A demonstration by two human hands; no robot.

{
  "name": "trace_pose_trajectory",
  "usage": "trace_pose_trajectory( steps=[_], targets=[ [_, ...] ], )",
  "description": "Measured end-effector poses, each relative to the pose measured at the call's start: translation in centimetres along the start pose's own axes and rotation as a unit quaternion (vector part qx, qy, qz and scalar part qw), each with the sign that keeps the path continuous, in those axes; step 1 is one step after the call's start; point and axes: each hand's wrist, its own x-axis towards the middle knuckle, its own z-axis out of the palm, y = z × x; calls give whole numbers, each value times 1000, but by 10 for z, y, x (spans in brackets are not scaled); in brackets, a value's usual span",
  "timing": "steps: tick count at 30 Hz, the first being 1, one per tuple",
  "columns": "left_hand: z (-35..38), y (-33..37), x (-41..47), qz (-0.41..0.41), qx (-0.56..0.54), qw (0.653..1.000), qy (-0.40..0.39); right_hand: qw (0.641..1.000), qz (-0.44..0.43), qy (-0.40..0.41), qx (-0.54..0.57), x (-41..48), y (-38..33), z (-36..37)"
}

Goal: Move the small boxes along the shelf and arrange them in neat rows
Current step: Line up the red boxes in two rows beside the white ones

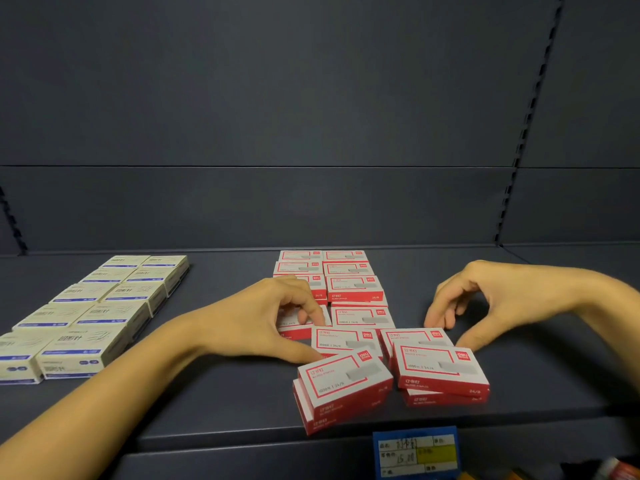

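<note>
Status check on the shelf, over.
Left hand touching red-and-white boxes; right hand open, hovering. Front stacks skewed. Cream-and-blue boxes apart, left.

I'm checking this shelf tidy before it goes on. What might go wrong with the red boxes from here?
1. The tilted front-left stack sits askew close to the shelf edge; a nudge from the left hand might tip it off.
2. The front-right stack is skewed over the box beneath, so it may slide apart.
3. The right hand hovers beside the rows and could knock them.
</note>
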Motion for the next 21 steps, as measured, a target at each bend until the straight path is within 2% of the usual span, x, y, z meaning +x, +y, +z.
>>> trace_pose_trajectory(
  steps=[7,14,21],
  targets=[
    [-11,-1,-4,19,10,998,56,1000,7,9,8,1,1,2],
    [-33,-11,-14,11,9,988,154,999,23,32,-17,4,2,3],
    [-32,-13,-15,-46,10,992,114,998,-5,68,14,2,5,3]
  ],
)
